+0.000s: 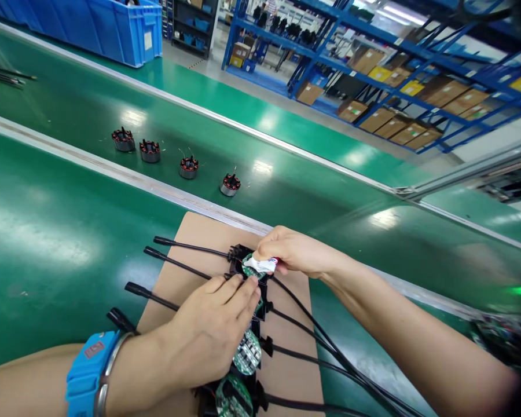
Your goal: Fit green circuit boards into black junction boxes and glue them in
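My left hand rests fingers-down on a row of black cable assemblies laid on a brown cardboard sheet. Its fingertips press on the second assembly from the top. My right hand is closed in a pinch on a small white tube with red print, its tip at a round green circuit board in the top assembly. Two more round green circuit boards show below my left hand. A blue wrist strap circles my left wrist.
Several wound motor stators stand in a line on the green conveyor belt beyond a metal rail. A blue crate sits at the far left. Blue shelving with cardboard boxes fills the background.
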The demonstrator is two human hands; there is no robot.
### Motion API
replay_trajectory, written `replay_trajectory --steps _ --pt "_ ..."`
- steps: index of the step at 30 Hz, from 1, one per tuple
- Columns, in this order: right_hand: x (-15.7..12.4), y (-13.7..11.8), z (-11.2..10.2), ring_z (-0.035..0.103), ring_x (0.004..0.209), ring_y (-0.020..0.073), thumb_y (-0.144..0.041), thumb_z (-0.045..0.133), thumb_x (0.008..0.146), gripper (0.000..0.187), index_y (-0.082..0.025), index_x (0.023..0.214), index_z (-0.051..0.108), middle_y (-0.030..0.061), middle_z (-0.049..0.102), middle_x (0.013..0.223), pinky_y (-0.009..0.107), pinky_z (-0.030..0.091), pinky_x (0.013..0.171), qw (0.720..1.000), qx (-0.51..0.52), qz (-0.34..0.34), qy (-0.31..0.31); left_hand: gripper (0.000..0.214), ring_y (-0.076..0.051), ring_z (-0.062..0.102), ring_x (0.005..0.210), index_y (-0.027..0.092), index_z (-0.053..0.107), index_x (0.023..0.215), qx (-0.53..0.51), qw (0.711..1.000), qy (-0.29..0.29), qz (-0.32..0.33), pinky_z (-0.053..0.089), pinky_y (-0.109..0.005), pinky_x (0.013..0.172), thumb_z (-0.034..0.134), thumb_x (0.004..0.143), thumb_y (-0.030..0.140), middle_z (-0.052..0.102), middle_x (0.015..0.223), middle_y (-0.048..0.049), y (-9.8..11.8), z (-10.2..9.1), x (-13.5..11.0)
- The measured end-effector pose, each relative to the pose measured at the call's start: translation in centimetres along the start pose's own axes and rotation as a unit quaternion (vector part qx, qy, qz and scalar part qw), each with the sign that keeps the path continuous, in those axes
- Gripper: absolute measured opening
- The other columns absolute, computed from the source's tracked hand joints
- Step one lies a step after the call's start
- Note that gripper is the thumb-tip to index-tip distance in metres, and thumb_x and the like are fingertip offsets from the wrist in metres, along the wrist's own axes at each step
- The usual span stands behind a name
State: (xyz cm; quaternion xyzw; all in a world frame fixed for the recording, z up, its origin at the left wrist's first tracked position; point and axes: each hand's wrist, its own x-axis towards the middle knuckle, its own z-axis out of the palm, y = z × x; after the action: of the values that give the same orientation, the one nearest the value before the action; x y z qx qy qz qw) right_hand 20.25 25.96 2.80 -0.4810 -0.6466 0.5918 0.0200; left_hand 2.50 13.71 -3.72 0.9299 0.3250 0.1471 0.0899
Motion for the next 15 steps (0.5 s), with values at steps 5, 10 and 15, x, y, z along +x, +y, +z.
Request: replay_trajectory --steps 5,10,15 --pt "0.26 -0.1 0.14 0.032 0.038 0.0061 -0.022 0.054 0.066 0.025 -0.018 0.041 0.054 -0.0038 0.044 0.039 0.021 0.022 0.037 1.0 -0.008 -0.002 0.002 0.056 -0.034 0.042 0.127 0.0 0.037 0.14 0.018 1.0 0.014 0.007 0.031 -0.043 0.103 0.035 0.091 0.026 0.037 0.147 -0.0198 -0.07 -0.16 0.06" --pt "0.27 -0.42 0.25 0.031 0.037 0.0058 -0.022 0.055 0.064 0.025 -0.018 0.039 0.053 -0.0045 0.044 0.038 0.021 0.021 0.037 1.0 -0.001 0.007 0.001 0.054 -0.032 0.044 0.126 0.001 0.04 0.138 0.041 0.999 0.028 0.009 0.031 -0.041 0.102 0.037 0.09 0.026 0.04 0.145 -0.0183 -0.03 -0.21 -0.05" --pt "0.29 -0.62 0.28 0.032 0.037 0.0047 -0.02 0.056 0.067 0.027 -0.017 0.04 0.052 -0.0056 0.043 0.038 0.02 0.022 0.037 1.0 -0.005 0.004 -0.005 0.054 -0.03 0.045 0.126 0.003 0.041 0.138 0.055 0.998 0.031 0.012 0.032 -0.04 0.103 0.04 0.089 0.026 0.042 0.144 -0.0165 0.07 -0.38 -0.16"
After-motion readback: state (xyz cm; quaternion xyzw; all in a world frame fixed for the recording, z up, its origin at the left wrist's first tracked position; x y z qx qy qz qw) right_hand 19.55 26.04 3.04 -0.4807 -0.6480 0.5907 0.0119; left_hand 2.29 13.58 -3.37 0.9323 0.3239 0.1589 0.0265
